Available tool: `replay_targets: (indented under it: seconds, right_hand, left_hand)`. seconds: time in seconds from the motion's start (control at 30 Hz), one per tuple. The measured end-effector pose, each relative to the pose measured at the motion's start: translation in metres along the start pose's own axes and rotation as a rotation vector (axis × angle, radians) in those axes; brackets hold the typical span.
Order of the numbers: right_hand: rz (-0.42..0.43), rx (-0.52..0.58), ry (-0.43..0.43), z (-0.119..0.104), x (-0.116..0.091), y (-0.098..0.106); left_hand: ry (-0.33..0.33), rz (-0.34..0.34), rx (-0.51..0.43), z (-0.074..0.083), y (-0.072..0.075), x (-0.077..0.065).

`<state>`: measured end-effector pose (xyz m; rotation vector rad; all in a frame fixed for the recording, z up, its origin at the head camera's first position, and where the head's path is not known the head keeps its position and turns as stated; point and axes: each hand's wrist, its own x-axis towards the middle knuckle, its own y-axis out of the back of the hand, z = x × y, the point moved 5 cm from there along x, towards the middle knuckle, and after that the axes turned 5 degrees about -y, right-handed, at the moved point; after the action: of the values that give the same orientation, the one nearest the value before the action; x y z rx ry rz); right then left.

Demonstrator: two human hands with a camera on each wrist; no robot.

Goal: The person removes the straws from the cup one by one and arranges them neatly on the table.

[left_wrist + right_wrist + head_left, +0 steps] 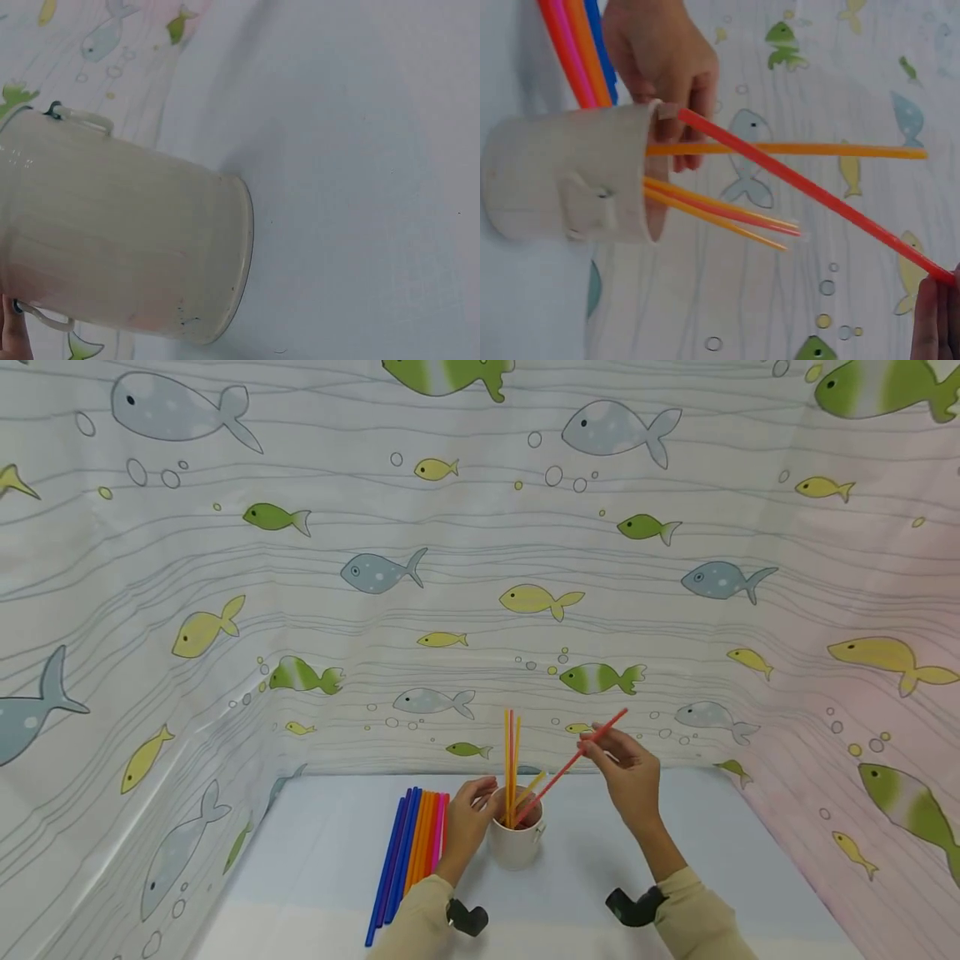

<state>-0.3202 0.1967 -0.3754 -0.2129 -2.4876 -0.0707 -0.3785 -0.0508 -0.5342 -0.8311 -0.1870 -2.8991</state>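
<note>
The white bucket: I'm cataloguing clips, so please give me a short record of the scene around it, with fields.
Left hand: at the rim of the white bucket
Right hand: pinches a red straw, its lower end at the bucket's mouth
Also in bucket: three yellow-orange straws, another red straw
Left of bucket: row of coloured straws
Behind: fish-print backdrop
</note>
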Motion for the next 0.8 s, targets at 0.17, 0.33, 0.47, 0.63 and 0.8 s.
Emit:
replay_targets:
  seconds: [0.17, 0.33, 0.47, 0.63, 0.8]
  right_hand:
    - [0.030, -0.009, 0.096, -0.033, 0.034, 0.014]
    - [0.019, -0.046, 0.104, -0.042, 0.061, 0.025]
    - [0.002, -0.099, 0.018, -0.016, 0.072, 0.033]
    - [-0.018, -0.193, -0.186, 0.044, 0.062, 0.038]
    - [-0.055, -0.217, -0.384, 0.097, 0.034, 0.031]
  left_hand:
    - [-0.006, -0.007, 0.027, 0.002, 0.001, -0.001]
    - [-0.007, -0.015, 0.038, 0.001, 0.000, -0.002]
    - [-0.002, -0.017, 0.034, 0.000, 0.000, -0.002]
    - [0.026, -0.023, 0.054, 0.000, 0.000, -0.002]
    - [0.029, -0.031, 0.060, 0.000, 0.000, -0.002]
